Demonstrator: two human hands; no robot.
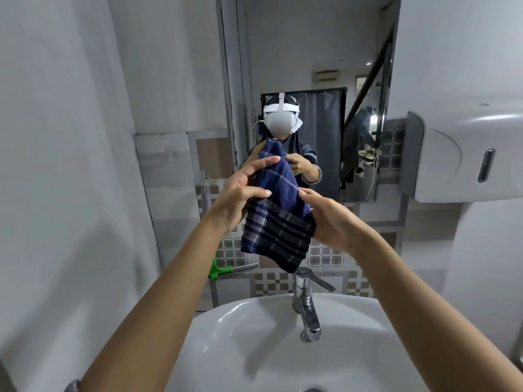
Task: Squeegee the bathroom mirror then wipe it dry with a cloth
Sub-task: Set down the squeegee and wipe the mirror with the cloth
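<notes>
A dark blue plaid cloth (278,222) hangs in front of me, above the tap, held by both hands. My left hand (237,199) grips its upper left side with fingers curled over the fabric. On the right edge, my right hand (336,219) pinches the cloth between thumb and fingers. Behind the cloth is the tall bathroom mirror (311,66), which reflects a person holding the same cloth. A green squeegee (219,268) lies on the ledge at the left below the mirror, partly hidden behind my left forearm.
A white sink (240,335) with a chrome tap (307,304) sits directly below my hands. A grey paper towel dispenser (464,157) is mounted on the right wall. The left side is a plain white wall (70,165). Patterned tiles (325,256) cover the wall under the mirror.
</notes>
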